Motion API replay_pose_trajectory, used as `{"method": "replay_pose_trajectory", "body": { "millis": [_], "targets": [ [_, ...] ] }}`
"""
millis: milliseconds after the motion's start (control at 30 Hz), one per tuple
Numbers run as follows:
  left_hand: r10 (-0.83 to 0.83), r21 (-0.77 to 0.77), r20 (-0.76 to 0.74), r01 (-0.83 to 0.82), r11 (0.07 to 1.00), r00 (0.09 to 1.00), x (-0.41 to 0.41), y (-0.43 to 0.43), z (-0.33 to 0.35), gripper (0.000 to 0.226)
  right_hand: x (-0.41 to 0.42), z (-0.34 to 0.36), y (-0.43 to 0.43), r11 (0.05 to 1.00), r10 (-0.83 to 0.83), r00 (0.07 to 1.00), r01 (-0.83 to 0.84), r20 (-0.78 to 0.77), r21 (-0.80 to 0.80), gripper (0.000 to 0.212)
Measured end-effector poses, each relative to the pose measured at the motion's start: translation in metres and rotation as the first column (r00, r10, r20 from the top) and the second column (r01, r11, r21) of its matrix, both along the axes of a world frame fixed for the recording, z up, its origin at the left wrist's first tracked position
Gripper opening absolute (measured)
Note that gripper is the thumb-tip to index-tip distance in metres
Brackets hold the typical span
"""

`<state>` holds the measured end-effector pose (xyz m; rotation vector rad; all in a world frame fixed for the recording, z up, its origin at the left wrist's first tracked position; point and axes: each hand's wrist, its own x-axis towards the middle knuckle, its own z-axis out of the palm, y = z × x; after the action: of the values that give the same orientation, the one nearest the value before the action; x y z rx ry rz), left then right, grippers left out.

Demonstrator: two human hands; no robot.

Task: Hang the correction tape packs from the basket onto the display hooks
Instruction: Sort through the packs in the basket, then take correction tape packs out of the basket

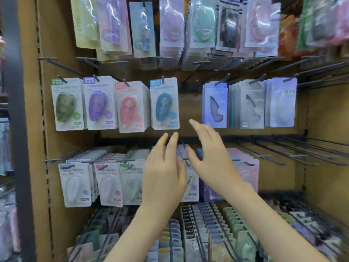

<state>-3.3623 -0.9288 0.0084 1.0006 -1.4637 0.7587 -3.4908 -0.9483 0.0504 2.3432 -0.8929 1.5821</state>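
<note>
Correction tape packs of stiff printed card, each with a clear plastic blister over an oval dispenser, hang in a row across the brown display wall. None is in either hand, and the basket is out of view. The blue correction tape pack at the right end of that row serves as the marker, hanging from a black wire hook through the hole at its top edge. Just below the blue pack, the left hand is raised with its fingers straight and close together, holding nothing. Below and to the right of the blue pack, the right hand is spread with loose, extended fingers, also empty. Further right and lower than the blue pack, several bare black wire hooks jut out unfilled. Such a pack is probably very light, and the card rigid enough to keep its shape, though the glossy blister looks slippery and could dent if squeezed. A pinch on the upper card corners, just beside the punched hole, would likely leave the hole free to thread onto a hook tip.
</note>
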Motion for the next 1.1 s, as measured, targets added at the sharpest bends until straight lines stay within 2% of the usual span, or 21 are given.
{"method": "replay_pose_trajectory", "body": {
  "millis": [167,233,400,500,567,700,800,933,1033,1100],
  "targets": [
    [-0.167,0.150,0.033,0.160,0.976,0.985,-0.127,0.008,-0.046,0.049,-0.122,-0.072,0.032,0.994,-0.104,0.994,0.105,-0.032,0.032,0.048],
    [-0.245,0.232,0.043,0.229,0.945,0.969,-0.194,0.018,-0.078,0.048,-0.186,-0.109,0.050,0.982,-0.159,0.987,0.160,-0.017,0.103,0.046],
    [-0.421,0.521,0.022,0.349,0.779,0.907,-0.353,0.047,-0.192,0.050,-0.340,-0.228,0.091,0.879,-0.334,0.942,0.326,-0.040,0.348,0.048],
    [-0.502,0.691,-0.020,0.375,0.618,0.865,-0.425,0.058,-0.277,0.050,-0.418,-0.313,0.115,0.739,-0.434,0.898,0.401,-0.073,0.541,0.050],
    [-0.525,0.825,-0.040,0.325,0.463,0.850,-0.464,0.062,-0.348,0.055,-0.464,-0.377,0.130,0.616,-0.485,0.868,0.423,-0.102,0.664,0.048],
    [-0.582,0.993,-0.067,0.111,0.041,0.810,-0.533,0.077,-0.479,0.058,-0.547,-0.511,0.170,0.244,-0.602,0.767,0.441,-0.222,0.864,0.040],
    [-0.625,0.972,-0.080,-0.077,-0.220,0.777,-0.571,0.088,-0.583,0.059,-0.599,-0.605,0.209,-0.003,-0.637,0.711,0.384,-0.298,0.923,0.040],
    [-0.670,0.888,-0.056,-0.269,-0.372,0.741,-0.598,0.104,-0.736,0.060,-0.636,-0.752,0.259,-0.268,-0.639,0.666,0.277,-0.385,0.923,0.049],
    [-0.676,0.823,-0.032,-0.364,-0.435,0.736,-0.606,0.119,-0.844,0.060,-0.635,-0.865,0.284,-0.333,-0.719,0.598,0.151,-0.354,0.931,0.058],
    [-0.604,0.788,-0.049,-0.341,-0.512,0.795,-0.612,0.127,-0.904,0.055,-0.630,-0.926,0.293,-0.357,-0.725,0.601,0.088,-0.335,0.930,0.052]
  ]
}}
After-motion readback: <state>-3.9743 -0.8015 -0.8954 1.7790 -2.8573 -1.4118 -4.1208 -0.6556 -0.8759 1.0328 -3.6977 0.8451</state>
